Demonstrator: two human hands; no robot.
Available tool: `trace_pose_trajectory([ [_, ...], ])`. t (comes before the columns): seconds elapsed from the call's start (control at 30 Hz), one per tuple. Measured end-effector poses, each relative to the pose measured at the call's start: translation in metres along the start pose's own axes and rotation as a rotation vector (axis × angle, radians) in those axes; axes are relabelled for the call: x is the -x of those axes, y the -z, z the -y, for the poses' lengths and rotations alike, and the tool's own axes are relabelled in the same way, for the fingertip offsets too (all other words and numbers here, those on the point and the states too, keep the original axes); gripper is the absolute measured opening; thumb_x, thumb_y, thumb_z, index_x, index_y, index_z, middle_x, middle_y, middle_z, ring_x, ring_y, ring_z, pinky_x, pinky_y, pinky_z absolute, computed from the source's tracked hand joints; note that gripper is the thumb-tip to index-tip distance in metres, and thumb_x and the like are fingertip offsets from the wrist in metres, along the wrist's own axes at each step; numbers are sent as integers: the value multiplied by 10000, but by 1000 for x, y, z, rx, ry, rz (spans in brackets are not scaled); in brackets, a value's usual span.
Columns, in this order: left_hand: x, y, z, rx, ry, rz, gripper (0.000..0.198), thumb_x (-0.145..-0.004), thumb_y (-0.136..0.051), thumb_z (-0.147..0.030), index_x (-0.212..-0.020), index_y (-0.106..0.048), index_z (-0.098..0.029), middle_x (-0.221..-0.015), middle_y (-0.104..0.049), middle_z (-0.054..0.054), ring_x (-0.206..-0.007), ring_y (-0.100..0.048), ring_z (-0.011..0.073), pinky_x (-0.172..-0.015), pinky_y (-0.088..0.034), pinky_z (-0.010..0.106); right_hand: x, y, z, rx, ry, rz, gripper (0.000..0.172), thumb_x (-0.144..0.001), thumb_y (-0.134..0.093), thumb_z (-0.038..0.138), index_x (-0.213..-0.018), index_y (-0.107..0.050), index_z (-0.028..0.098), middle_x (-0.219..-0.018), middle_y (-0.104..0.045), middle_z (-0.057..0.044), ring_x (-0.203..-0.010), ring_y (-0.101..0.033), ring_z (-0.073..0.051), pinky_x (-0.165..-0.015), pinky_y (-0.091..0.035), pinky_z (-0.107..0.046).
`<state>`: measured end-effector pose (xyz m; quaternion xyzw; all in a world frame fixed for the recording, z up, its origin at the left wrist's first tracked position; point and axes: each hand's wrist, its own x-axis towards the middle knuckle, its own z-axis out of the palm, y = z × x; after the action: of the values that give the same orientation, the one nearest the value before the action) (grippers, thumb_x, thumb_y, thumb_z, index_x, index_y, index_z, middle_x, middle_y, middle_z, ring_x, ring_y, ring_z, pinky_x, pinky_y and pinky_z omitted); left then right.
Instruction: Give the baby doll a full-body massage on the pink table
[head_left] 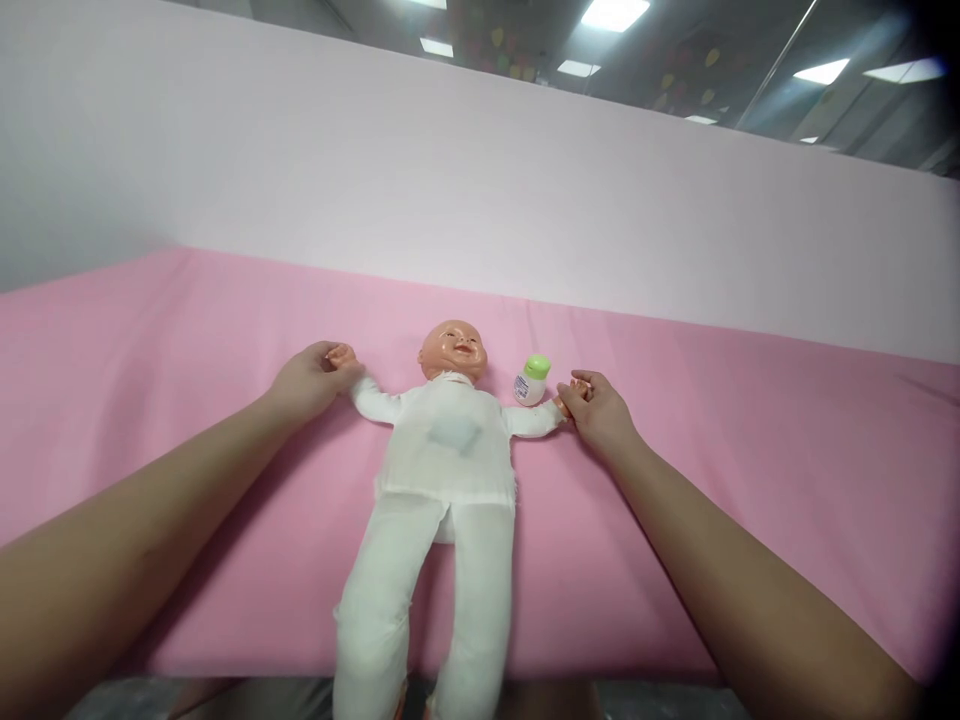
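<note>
A baby doll with a hard plastic head and a white cloth body lies on its back, arms stretched out to both sides. My left hand is closed around the doll's hand on the left, thumb over its wrist. On the other side, my right hand pinches the doll's other hand between thumb and fingers. Just above that doll arm stands a small white bottle with a green cap, close to my right hand but apart from it. The doll's legs reach past the table's near edge.
Pink cloth covers the table under the doll. A pale upright panel runs along the back edge. Behind it is a glass surface with ceiling lights showing. My own legs are partly visible below the near edge.
</note>
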<state>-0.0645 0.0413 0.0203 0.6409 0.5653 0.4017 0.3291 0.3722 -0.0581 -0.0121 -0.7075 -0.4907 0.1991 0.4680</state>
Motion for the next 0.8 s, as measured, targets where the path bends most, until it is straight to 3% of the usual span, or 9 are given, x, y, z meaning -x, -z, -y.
trace_pose_trajectory([
  [0.13, 31, -10, -30, 198, -166, -47, 554, -751, -817, -402, -1254, -649, -242, -1000, -719, 40, -807, -671, 185, -685, -548, 287, 26, -6, 19, -184, 239, -30, 715, -896, -697, 566, -1482, -436, 250, -1306, -672, -120, -1025, -700, -208, -829, -598, -334],
  [0.2, 50, -17, -45, 181, -318, 42, 469, -763, -815, -364, -1194, -693, -225, -1030, -726, 59, -869, -687, 206, -728, -565, 306, 46, -10, 31, -126, 354, 5, 710, -880, -746, 498, -1482, -451, 265, -1276, -686, -105, -995, -701, -208, -833, -594, -341],
  [0.27, 66, -23, -56, 12, -508, 240, 316, -790, -796, -329, -1085, -760, -222, -1025, -729, 64, -864, -683, 204, -725, -567, 298, 65, -14, 43, -13, 480, 45, 586, -877, -765, 423, -1402, -548, 280, -1185, -721, -74, -900, -697, -197, -779, -588, -340],
  [0.37, 80, -28, -63, -161, -720, 531, 281, -839, -745, -266, -1115, -799, -267, -1084, -711, 55, -876, -681, 175, -712, -567, 253, 84, -21, 56, 111, 791, 206, 350, -925, -708, 304, -1271, -658, 286, -1130, -749, -51, -927, -707, -197, -832, -586, -358],
  [0.43, 83, -29, -63, -180, -756, 593, 307, -859, -722, -242, -1157, -791, -273, -1106, -694, 54, -873, -679, 153, -696, -563, 223, 89, -24, 61, 144, 990, 332, 322, -951, -676, 261, -1273, -673, 273, -1170, -754, -57, -1015, -712, -207, -903, -581, -378],
  [0.5, 82, -30, -62, -186, -760, 596, 278, -871, -716, -245, -1139, -790, -254, -1095, -686, 56, -856, -672, 139, -682, -557, 207, 89, -25, 63, 153, 1090, 401, 353, -964, -667, 246, -1316, -665, 267, -1215, -748, -61, -1087, -705, -211, -941, -579, -384],
  [0.63, 80, -29, -61, -200, -788, 534, 290, -881, -707, -261, -1162, -770, -232, -1069, -693, 59, -814, -657, 128, -679, -547, 208, 85, -24, 59, 152, 1011, 408, 422, -954, -674, 249, -1372, -638, 294, -1285, -716, -52, -1139, -684, -215, -967, -579, -387],
  [0.73, 78, -27, -61, -238, -735, 385, 266, -893, -694, -330, -1128, -766, -228, -1017, -716, 47, -759, -635, 126, -670, -528, 224, 75, -19, 51, 107, 753, 310, 452, -951, -678, 295, -1398, -614, 300, -1193, -730, -51, -956, -701, -191, -829, -598, -348],
  [0.8, 73, -25, -60, -236, -584, 242, 277, -880, -693, -386, -1096, -751, -223, -982, -728, 34, -723, -622, 129, -662, -518, 237, 63, -13, 42, -2, 565, 224, 515, -941, -697, 365, -1433, -571, 284, -1175, -718, -61, -892, -691, -178, -758, -594, -322],
])
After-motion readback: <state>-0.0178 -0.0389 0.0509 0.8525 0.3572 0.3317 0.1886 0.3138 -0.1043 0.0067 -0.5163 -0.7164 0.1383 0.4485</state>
